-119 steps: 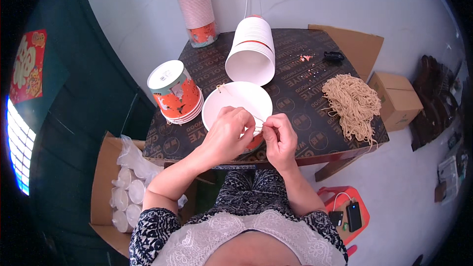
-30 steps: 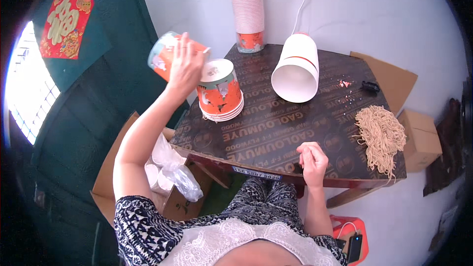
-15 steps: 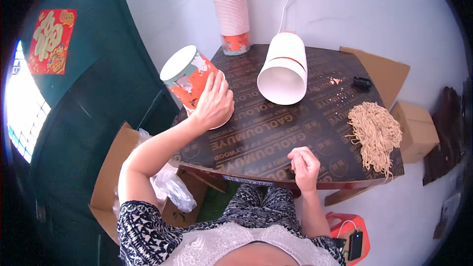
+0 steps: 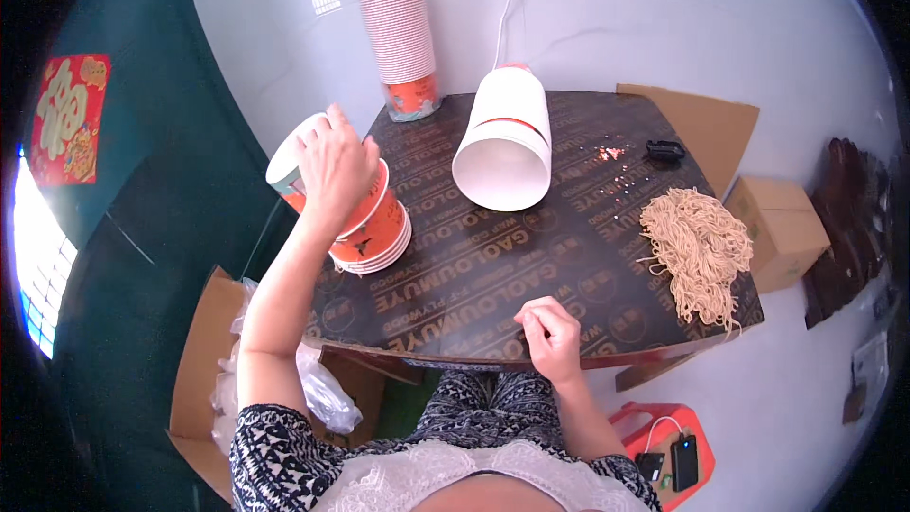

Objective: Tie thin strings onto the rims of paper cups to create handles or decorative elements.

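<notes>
At the table's left edge an upside-down stack of orange paper buckets (image 4: 365, 245) shows several white rims. Above it is another paper bucket (image 4: 286, 159), tilted left, its pale round base uppermost. My left hand (image 4: 336, 166) is against this bucket's upper right side with curled fingers; the thumb side is partly hidden. My right hand (image 4: 552, 334) is closed in a loose fist at the table's front edge, with nothing visible in it. Between and beyond my hands, nested white paper buckets (image 4: 512, 114) lie on their side, the mouth facing me.
A tall bagged stack of paper buckets (image 4: 396, 33) stands by the wall. Tan strands (image 4: 700, 251) lie heaped on the table's (image 4: 455, 294) right side, near colourful crumbs (image 4: 609, 154) and a black object (image 4: 665, 150). An open carton (image 4: 201, 341) is lower left; a red stool (image 4: 697, 460) lower right.
My left hand has moved up from the bucket's lower side toward its base. More of the stack beneath shows. My right fist stays by the front edge; the whole view has shifted slightly.
</notes>
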`<state>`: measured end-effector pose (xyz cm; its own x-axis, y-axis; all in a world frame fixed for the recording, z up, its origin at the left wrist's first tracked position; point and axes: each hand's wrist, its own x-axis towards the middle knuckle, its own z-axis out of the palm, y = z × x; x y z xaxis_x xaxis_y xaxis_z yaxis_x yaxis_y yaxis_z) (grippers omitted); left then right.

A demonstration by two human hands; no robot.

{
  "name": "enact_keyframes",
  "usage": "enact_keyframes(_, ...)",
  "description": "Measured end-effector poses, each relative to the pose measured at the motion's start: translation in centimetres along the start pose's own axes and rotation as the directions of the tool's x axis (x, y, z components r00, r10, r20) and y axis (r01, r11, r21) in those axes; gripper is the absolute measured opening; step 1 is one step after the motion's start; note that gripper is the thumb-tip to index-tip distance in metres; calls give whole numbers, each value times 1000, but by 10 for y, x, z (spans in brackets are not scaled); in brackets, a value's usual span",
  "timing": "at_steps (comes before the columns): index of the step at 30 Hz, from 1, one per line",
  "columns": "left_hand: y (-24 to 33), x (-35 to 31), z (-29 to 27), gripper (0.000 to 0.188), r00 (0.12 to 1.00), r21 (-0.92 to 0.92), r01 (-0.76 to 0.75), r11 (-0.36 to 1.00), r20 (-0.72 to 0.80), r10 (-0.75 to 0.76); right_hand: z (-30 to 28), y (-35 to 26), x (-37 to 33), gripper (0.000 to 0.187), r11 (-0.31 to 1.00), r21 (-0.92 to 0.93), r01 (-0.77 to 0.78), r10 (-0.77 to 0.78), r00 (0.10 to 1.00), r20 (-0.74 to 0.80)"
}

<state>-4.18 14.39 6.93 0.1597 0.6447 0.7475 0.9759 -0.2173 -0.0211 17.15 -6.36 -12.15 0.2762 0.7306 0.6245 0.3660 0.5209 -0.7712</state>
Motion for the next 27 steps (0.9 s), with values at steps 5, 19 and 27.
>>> enact_keyframes(5,20,-36,29,53,946,56,-301,952,146,291,-2,-3,1,12,1000,-19,-3,3,1000,12)
enact_keyframes(19,92,7,129,28,810,-452,-584,675,-265,523,-1,0,1,6,1000,-27,-3,4,999,34)
enact_keyframes(27,103,9,138,13,796,-387,-604,696,-317,515,-2,1,0,9,1000,23,16,-17,1000,21)
